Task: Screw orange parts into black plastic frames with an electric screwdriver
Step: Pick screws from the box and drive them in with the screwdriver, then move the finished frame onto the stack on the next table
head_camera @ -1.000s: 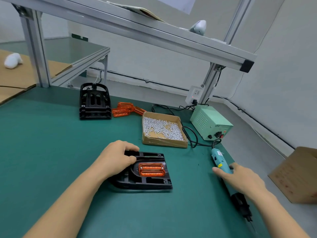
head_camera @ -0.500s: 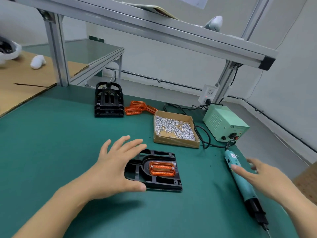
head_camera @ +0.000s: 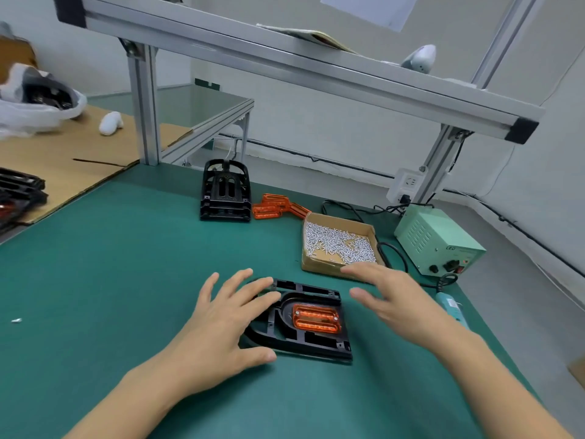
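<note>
- Two bare hands are over the green-matted worktop [head_camera: 110, 280]; neither has a grip on anything.
- Left hand [head_camera: 221, 324]: fingers spread flat, fingertips lying over the left edge of the flat black plastic frame [head_camera: 304, 340], thumb on the mat at the frame's near-left corner. Grip released.
- Right hand [head_camera: 395, 299]: palm down with fingers extended, held above the worktop just right of the frame and in front of the screw box. Grip released; whether it touches the mat cannot be told.
- Orange ribbed rectangular part [head_camera: 316, 318]: seated in the recess at the right of the frame, a screw head visible at its upper-left and right ends.
- Teal electric screwdriver [head_camera: 449, 307]: lying on the worktop to the right, largely hidden behind the right wrist, its coiled cable running up towards the pale green power supply box [head_camera: 437, 239].
- Shallow cardboard box of small silver screws [head_camera: 338, 242]: near the frame, on its far side, just left of the power supply.
- Stack of further black plastic frames [head_camera: 225, 191]: at the far side of the worktop, with a small heap of loose orange parts [head_camera: 275, 207] just beside it on the right.
- More black frames [head_camera: 19, 198] lie at the far left edge on brown cardboard sheeting [head_camera: 69, 166].
- Aluminium rack frame [head_camera: 285, 64] spans the worktop overhead.
</note>
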### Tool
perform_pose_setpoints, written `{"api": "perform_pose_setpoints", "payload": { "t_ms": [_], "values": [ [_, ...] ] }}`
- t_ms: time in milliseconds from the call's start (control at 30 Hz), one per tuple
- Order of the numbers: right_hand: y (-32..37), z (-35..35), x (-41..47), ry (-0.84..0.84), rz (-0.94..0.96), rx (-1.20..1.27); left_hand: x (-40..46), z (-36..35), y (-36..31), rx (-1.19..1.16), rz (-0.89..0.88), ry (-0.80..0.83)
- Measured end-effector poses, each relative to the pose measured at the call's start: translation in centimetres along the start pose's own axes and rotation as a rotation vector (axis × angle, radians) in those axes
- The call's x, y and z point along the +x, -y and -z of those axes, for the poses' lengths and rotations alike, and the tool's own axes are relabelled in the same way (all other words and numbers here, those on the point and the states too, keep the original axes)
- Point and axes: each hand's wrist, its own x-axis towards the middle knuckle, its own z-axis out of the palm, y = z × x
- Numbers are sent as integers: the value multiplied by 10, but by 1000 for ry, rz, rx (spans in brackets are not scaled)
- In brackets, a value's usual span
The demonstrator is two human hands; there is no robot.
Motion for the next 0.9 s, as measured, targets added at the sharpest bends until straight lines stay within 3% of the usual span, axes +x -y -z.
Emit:
{"api": "perform_pose_setpoints", "payload": {
  "t_ms": [200,367,533,733,900],
  "values": [
    [16,-51,44,202,76,-97,0,0,-1,21,-17,4],
    [15,-52,53,210,118,-107,-4,-1,7,14,-29,-7],
    [26,-49,53,173,122,75,-15,4,22,5,60,-119],
    [77,-55,77,-14,138,249,-31,25,32,-635,363,-461],
    [142,-68,108,-81,157,380,-34,37,50,-836,508,-629]
  ]
}}
